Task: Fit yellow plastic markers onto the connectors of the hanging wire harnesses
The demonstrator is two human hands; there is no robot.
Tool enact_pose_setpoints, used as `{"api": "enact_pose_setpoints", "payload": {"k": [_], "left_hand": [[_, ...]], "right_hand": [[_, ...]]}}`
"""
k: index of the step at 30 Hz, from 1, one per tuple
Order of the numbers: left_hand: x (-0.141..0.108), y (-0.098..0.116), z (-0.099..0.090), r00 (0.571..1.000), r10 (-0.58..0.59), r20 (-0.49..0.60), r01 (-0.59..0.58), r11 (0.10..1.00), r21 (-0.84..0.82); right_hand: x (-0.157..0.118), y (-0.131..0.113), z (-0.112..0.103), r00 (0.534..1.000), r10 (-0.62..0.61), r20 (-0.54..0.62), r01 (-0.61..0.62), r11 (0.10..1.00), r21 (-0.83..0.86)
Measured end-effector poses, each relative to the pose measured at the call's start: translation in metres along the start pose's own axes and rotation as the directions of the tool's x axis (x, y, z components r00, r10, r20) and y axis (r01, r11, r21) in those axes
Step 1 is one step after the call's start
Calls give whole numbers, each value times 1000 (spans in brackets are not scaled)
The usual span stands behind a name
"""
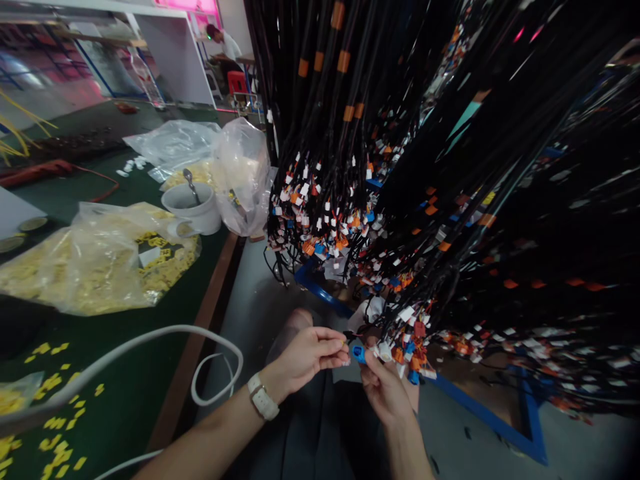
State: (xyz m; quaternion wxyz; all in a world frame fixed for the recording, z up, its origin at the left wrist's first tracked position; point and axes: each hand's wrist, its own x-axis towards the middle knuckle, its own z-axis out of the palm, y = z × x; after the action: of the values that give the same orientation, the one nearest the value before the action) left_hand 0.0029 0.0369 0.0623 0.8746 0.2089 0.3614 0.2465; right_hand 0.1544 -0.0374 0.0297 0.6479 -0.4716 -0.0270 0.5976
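Observation:
My left hand point(313, 357), with a white watch on its wrist, is pinched in front of my lap; a small yellowish bit shows at its fingertips, too small to name. Just right of it, my right hand point(385, 387) grips a blue connector point(359, 353) between thumb and fingers. The two hands are close but apart. White, orange and blue connectors point(417, 347) at the ends of black cables crowd against my right hand. More bundled black cables point(320, 100) hang above, with connectors at their lower ends.
On the green table point(125, 333) at left lie a plastic bag of yellow pieces point(100, 267), loose yellow pieces point(60, 453), a white mug point(200, 210) with a spoon and a white hose point(150, 337). A blue metal frame point(495, 423) stands at lower right. A person point(227, 47) sits far back.

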Motion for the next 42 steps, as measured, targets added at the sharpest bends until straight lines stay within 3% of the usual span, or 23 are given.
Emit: {"api": "enact_pose_setpoints", "payload": {"k": [8,14,17,20,22,25,30,42], "left_hand": [[0,-2,1,1000,31,-2,-31,999,34],[-1,-4,4,993,121,-8,-114,952,285],[-5,0,9,960,279,24,-253,829,499],[-8,2,11,899,428,95,-361,598,715],[-9,2,10,873,468,138,-384,483,787],[-9,1,8,859,481,176,-397,409,822],[-10,2,7,848,474,236,-421,336,842],[-13,8,6,863,412,294,-436,311,845]], "right_hand": [[0,1,-1,999,-18,43,20,998,-58],[-2,0,2,996,-35,81,44,993,-106],[-3,-1,3,994,-44,97,55,992,-118],[-3,-1,3,994,-61,88,73,988,-133],[-3,-2,4,993,-48,112,63,989,-131],[-4,-3,5,985,-30,171,53,990,-133],[-4,-4,4,986,-51,158,82,977,-195],[-5,-7,2,983,17,185,30,968,-250]]}}
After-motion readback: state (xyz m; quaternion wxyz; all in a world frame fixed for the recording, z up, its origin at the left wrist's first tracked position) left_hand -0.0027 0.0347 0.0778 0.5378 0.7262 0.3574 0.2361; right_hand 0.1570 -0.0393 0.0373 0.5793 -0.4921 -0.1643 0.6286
